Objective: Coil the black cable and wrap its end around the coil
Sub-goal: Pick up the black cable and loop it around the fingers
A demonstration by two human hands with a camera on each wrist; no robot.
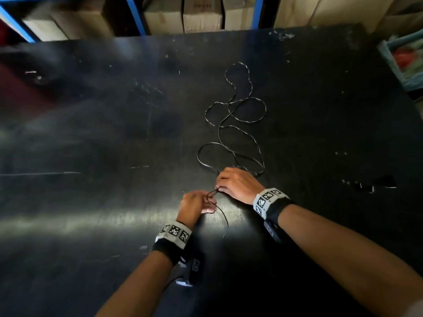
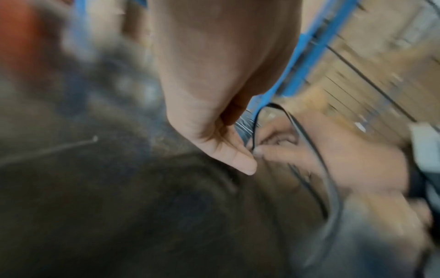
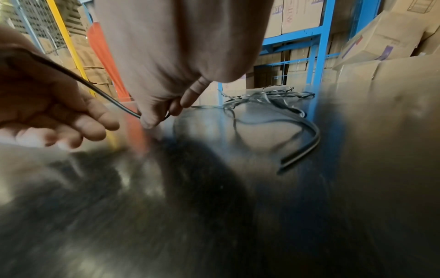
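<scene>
**Black cable pinched between both hands, most of it loose on the table**

The black cable [image 1: 231,136] lies mostly uncoiled on the dark table [image 1: 96,138], in loose wandering loops that run from the hands toward the table's far edge. Its near part rises off the table into 1 small loop between the 2 hands, and a free tail [image 1: 225,221] curves from that loop toward the person, along the table beside the left wrist.

The right hand [image 1: 238,185] sits at the near end of the loose loops, knuckles up, fingers curled — thumb and fingertips [image 3: 152,118] pinch the cable where the small loop begins. The left hand [image 1: 194,204] is just beside it, on the side nearer the person, its fingers curled too; in the left wrist view its thumb [image 2: 238,159] meets the cable at the foot of the loop, and in the right wrist view the cable runs across its palm and out over its curled fingers [image 3: 95,120]. The 2 hands nearly touch at the loop.

Each wrist carries a black strap with a grey band of square markers [image 1: 266,201].

Beyond the table's far edge stand blue shelf posts [image 1: 135,14] with cardboard boxes [image 1: 201,14]. At the table's right edge, well apart from the cable, sits a teal bin [image 1: 405,62].
</scene>
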